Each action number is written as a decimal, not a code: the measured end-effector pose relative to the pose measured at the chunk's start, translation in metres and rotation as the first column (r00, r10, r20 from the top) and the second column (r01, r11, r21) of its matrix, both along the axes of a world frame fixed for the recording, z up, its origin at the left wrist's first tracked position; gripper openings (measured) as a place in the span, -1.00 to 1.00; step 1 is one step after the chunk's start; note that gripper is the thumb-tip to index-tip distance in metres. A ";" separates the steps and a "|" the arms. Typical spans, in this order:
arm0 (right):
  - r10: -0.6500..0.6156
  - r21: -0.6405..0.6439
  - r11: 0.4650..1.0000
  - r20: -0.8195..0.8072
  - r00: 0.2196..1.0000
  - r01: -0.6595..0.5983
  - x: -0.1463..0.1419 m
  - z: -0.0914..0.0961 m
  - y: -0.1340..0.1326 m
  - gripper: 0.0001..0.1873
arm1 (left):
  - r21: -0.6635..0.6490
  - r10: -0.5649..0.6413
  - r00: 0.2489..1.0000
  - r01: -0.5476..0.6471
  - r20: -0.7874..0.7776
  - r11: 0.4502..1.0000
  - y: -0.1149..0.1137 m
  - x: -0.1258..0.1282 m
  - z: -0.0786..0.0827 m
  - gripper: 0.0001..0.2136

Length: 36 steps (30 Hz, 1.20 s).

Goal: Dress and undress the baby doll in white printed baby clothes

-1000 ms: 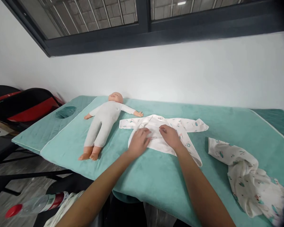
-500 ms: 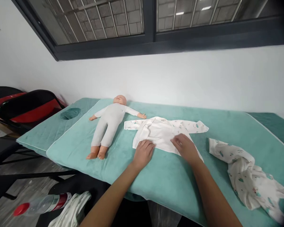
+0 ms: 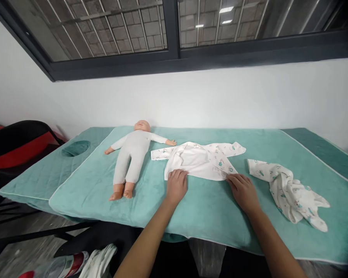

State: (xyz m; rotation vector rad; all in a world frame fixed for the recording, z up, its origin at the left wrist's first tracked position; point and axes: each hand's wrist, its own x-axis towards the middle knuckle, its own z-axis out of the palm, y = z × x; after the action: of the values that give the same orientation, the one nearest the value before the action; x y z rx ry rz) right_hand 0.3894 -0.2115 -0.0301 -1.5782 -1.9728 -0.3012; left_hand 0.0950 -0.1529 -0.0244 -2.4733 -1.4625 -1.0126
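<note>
A white baby shirt (image 3: 195, 160) with small printed figures on its sleeves lies spread on the green bed cover, its front open and the plain inside showing. My left hand (image 3: 176, 187) rests on the lower left hem, fingers laid on the cloth. At the lower right corner, my right hand (image 3: 244, 191) has its fingers closed on the edge of the printed front panel (image 3: 222, 160); its fingertips are partly hidden. To the left a baby doll (image 3: 133, 152) in a pale body lies on its back, arms spread, one hand near the shirt's left sleeve.
A crumpled printed baby garment (image 3: 292, 193) lies to the right on the green bed cover (image 3: 150, 206). The cover has a round hole (image 3: 75, 148) at its left end. Below left are a plastic bottle (image 3: 59, 266) and white cloth (image 3: 100, 260). A wall and window stand behind.
My right hand has moved right, from above the shirt's middle to its lower right corner, and the printed front panel now lies out there. The left hand stays at the hem. The view has shifted.
</note>
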 end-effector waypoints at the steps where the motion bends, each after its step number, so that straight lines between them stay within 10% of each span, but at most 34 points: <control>1: -0.004 0.014 1.000 -0.005 1.000 0.004 0.001 0.000 -0.001 -0.75 | 0.012 -0.019 1.000 0.019 0.005 1.000 -0.002 0.000 0.001 -0.83; 9: 0.077 -0.109 0.991 -0.068 0.995 -0.084 0.007 0.016 -0.011 -0.74 | -0.080 -0.159 0.966 0.179 0.203 0.981 -0.009 -0.014 -0.001 -0.82; 15: -0.198 -0.109 0.979 -0.377 0.905 0.169 0.056 0.031 0.073 -0.69 | -0.391 0.101 0.948 0.026 0.301 0.920 0.056 -0.026 0.029 -0.76; 19: -0.518 -0.214 0.855 -0.343 0.783 0.472 0.090 0.019 0.143 -0.38 | -0.450 0.019 0.986 0.058 0.165 0.891 0.117 0.007 0.046 -0.79; 24: -0.549 -0.402 0.817 -0.320 0.772 0.414 0.106 0.006 0.159 -0.51 | -0.414 -0.147 0.989 0.143 0.023 0.899 0.154 0.076 0.035 -0.75; 31: -0.473 -0.141 0.855 -0.608 0.638 0.499 0.110 0.002 0.158 -0.64 | -0.307 -0.156 0.987 0.134 -0.048 0.942 0.160 0.095 0.012 -0.48; 36: -0.489 0.033 0.812 -0.506 0.711 0.582 0.111 0.003 0.157 -0.69 | -0.316 -0.224 0.971 0.187 -0.082 0.930 0.160 0.094 0.014 -0.50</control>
State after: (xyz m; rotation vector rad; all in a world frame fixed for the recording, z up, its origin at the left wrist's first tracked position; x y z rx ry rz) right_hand 0.5000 -0.0545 -0.0273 -1.8597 -1.0424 -0.2817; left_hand 0.1889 0.0075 -0.0105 -2.9007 -1.4430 -0.6942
